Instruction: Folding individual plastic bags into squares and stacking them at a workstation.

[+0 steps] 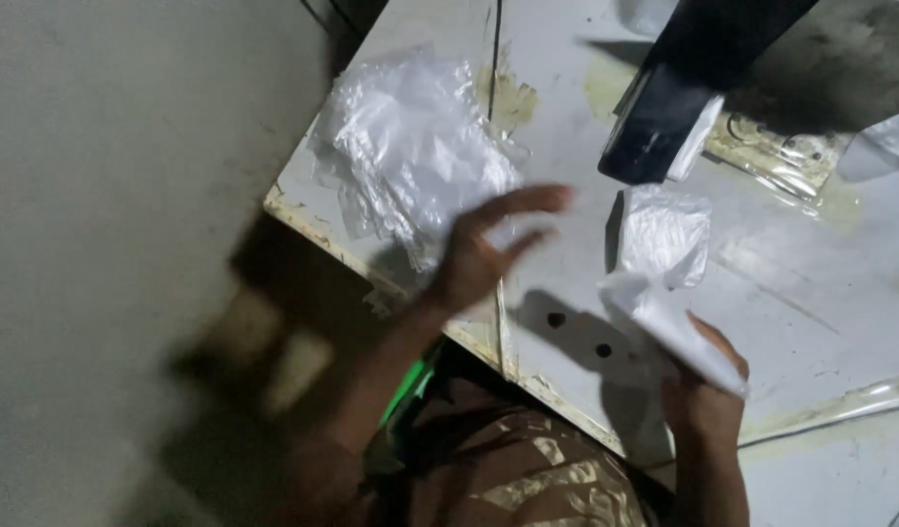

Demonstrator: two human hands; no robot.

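Your left hand: grip apart, fingers spread beside heap of clear plastic bags on white table. Your right hand: grip clamped on white folded bag; contents not visible.

- The left hand is open, with fingers spread, over the white table.
- It is just beside a pile of clear plastic bags at the table's corner.
- The right hand holds a folded white piece of plastic.
- A small plastic bag lies flat near it.
- A dark machine arm hangs above the table.
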